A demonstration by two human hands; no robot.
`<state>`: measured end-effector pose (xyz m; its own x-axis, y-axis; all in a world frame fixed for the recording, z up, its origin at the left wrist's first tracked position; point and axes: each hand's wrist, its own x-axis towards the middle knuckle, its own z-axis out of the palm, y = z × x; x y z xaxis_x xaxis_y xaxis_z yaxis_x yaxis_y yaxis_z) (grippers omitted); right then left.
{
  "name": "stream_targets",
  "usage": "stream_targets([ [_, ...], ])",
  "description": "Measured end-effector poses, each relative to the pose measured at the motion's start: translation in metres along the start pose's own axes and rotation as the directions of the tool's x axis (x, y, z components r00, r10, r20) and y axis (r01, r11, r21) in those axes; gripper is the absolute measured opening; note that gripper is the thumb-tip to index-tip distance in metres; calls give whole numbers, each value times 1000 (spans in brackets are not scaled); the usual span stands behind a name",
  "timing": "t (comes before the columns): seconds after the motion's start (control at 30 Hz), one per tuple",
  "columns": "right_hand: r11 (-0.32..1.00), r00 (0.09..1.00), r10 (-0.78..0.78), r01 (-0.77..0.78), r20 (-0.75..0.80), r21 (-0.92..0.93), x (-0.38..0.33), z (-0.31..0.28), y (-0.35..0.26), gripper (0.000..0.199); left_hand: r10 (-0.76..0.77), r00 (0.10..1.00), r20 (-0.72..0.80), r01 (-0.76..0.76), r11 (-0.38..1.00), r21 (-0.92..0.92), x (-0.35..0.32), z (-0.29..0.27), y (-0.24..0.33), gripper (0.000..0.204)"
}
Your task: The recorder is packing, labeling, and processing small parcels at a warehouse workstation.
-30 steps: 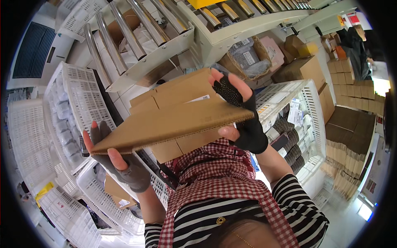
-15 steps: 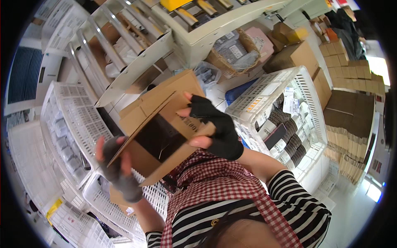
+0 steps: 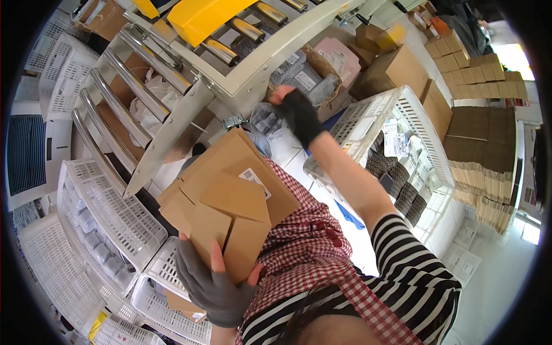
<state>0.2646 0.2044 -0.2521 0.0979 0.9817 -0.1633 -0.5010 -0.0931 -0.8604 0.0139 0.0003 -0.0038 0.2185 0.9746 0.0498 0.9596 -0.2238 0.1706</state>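
Currently held one-handed

The grey-gloved left hand grasps the brown carton by its near end, in front of the checked apron; a grip spread across the overlapping flaps should keep them down. The black-gloved right hand, off the carton, is near the wicker basket; I cannot tell whether it grips anything.

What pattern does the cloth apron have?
The cloth apron is red-and-white checked, clearest in the head view.
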Motion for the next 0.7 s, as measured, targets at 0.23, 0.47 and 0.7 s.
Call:
stream_targets([
  [0.23,793,661,602,-429,-448,432,158,-108,71,24,-7,999,44,11,994,-106,2,3,-8,77],
  [0.47,867,795,472,-339,-382,365,197,-105,70,41,-8,1000,19,7,1000,13,13,-5,-2,75],
  [0.7,808,800,508,-313,-320,499,81,-103,6,43,-74,997,7,74,990,-118,14,-7,-22,72],
])
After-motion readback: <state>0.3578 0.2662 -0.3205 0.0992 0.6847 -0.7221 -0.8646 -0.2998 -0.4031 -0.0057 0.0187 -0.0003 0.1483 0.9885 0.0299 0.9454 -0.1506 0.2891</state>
